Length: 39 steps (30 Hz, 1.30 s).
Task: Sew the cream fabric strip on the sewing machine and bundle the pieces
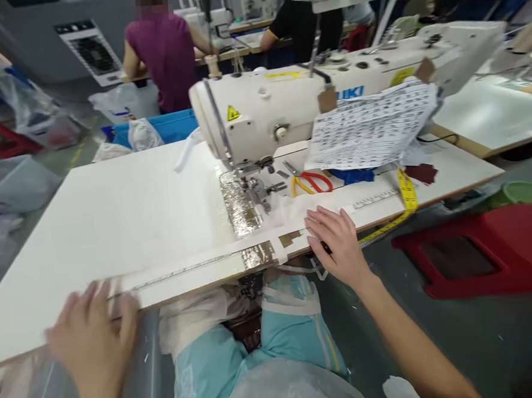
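Note:
My left hand (94, 335), smeared by motion, reaches over the table's front edge at the left. Its fingers look stretched out at the end of a thin white fabric strip (171, 266), with the thumb apart. Farther right, my right hand (336, 243) lies with fingers extended on white fabric (289, 212), just right of the needle area. That fabric runs beside the presser foot (264, 202) of a white sewing machine (261, 112). Measuring marks (184, 270) run along the table edge between my hands.
Orange-and-red-handled scissors (310, 181) lie behind the fabric. A printed cloth (370, 126) hangs on the machine. A yellow tape measure (407, 193) droops over the white table's (127, 213) edge. A red stool (481, 252) stands at right. Two people sit at machines ahead.

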### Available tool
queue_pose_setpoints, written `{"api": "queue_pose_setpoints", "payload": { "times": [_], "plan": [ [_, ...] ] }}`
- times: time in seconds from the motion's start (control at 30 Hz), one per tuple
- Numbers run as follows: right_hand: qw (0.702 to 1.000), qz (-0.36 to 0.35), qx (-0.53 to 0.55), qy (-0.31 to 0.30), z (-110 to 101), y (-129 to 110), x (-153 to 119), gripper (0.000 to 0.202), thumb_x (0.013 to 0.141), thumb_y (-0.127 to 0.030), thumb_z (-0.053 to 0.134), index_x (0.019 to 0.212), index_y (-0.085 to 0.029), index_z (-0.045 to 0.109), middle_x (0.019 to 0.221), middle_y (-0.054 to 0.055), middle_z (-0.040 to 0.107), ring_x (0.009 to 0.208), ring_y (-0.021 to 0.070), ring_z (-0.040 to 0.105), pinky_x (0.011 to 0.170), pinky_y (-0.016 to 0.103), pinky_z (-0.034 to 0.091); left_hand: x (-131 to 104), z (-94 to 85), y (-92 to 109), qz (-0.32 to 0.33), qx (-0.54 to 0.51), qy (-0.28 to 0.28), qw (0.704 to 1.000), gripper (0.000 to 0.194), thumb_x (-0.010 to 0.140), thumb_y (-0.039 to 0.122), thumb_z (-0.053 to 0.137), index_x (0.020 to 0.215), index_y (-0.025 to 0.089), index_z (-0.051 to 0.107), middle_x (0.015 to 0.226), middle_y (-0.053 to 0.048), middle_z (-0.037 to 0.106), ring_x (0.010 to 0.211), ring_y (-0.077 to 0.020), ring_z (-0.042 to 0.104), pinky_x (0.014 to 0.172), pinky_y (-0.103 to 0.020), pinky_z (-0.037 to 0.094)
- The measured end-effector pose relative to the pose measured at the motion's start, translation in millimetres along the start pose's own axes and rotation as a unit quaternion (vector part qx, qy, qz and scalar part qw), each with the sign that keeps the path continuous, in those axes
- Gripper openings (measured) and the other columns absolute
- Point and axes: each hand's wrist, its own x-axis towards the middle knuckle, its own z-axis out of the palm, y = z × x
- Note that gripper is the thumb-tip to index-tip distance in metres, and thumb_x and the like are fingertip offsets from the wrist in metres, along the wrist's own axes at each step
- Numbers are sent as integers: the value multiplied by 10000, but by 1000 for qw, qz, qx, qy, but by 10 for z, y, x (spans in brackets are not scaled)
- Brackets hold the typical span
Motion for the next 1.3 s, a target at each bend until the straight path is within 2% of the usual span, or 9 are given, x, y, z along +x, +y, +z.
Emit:
{"api": "queue_pose_setpoints", "payload": {
  "times": [0.17,0.33,0.5,0.57,0.67,0.8,1.0,1.17,1.3],
  "plan": [
    [985,-151,3,-80,-15,-14,166,383,1062,-323,463,1408,-168,523,1291,156,644,1213,315,587,1102,547,397,2,163,186,110,31,-67,991,528,1033,377,457,1527,202,392,1453,-177,558,1374,-361,503,1182,-606,307],
    [966,-238,-45,-87,-111,32,288,170,1042,-236,490,1094,-153,629,972,120,678,880,274,627,775,405,482,10,207,63,192,-3,-81,978,525,1013,398,540,1482,185,442,1398,-168,597,1240,-311,582,1074,-477,447],
    [970,-138,29,-198,-344,-198,337,150,1057,-266,435,1018,-207,567,813,51,666,667,210,627,548,314,420,-86,-162,72,47,-157,-144,976,267,1026,364,456,1018,195,663,976,-102,720,877,-228,658,782,-340,518],
    [946,-27,135,-292,-418,-383,351,171,1057,-309,436,1170,-223,530,706,-8,608,557,176,571,487,280,393,-127,-343,193,-72,-235,-271,931,364,1020,468,444,903,189,647,778,-45,673,657,-174,593,617,-276,460],
    [880,62,275,-383,-440,-696,372,338,1039,-332,452,1364,-240,460,603,-65,473,504,155,485,480,252,392,-198,-458,443,-201,-360,-427,805,480,972,622,472,820,183,592,638,17,534,526,-117,452,493,-224,347],
    [847,56,334,-410,-354,-1004,397,229,1045,-334,454,1217,-246,576,596,-56,470,499,137,473,459,236,360,-298,-310,759,-230,-467,-456,721,471,939,641,520,894,176,578,708,13,523,575,-112,443,499,-213,331],
    [839,-166,248,-454,-285,-1112,428,338,1061,-210,356,1361,-201,513,794,11,674,565,157,599,479,266,410,-344,-109,862,-187,-546,-463,672,411,937,580,557,999,173,543,705,16,561,572,-118,452,506,-224,324],
    [856,-352,86,-370,-401,-1295,487,316,999,-78,367,945,-222,643,790,58,660,674,222,626,556,361,453,-322,-30,822,-189,-535,-461,682,431,856,580,662,802,161,577,587,44,477,521,-92,374,486,-219,268],
    [851,-435,44,-291,-447,-1515,535,315,991,-75,409,821,-228,626,981,112,700,976,290,652,890,496,511,-306,43,847,-180,-535,-460,685,421,833,558,684,752,159,578,571,45,474,520,-88,369,486,-214,268]
  ]
}}
